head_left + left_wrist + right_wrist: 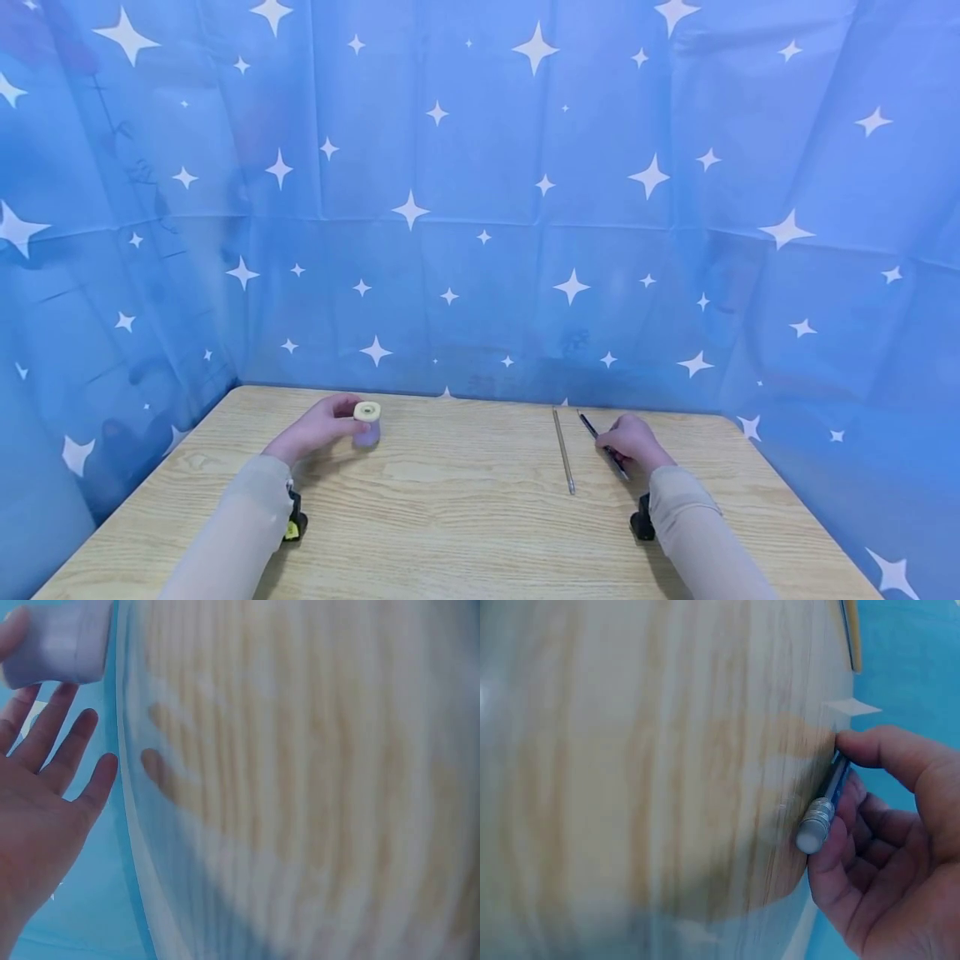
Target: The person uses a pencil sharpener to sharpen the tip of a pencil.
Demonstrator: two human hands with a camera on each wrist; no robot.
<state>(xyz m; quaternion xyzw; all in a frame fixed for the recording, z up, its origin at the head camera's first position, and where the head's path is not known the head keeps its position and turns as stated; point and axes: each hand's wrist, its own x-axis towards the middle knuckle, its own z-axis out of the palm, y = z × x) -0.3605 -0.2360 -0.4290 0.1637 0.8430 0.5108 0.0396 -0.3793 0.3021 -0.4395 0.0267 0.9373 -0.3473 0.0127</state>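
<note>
My left hand (326, 427) holds a small purple pencil sharpener (367, 435) with a pale yellow top, upright near the table's far left. In the left wrist view, thumb and fingertips are at the purple body (64, 645), while the lower fingers spread loosely. Over at the right, my right hand (633, 442) pinches a dark pencil (615, 462) between thumb and fingers. Its metal band and whitish eraser (811, 836) point toward the right wrist camera, close over the wood. A second, lighter pencil (564, 454) lies on the table just left of the right hand.
The wood-grained table (442, 517) ends at the back against a blue curtain (480, 292) with white stars, which also hangs along both sides. Black wrist devices sit under the left sleeve (240, 508) and the right sleeve (697, 525).
</note>
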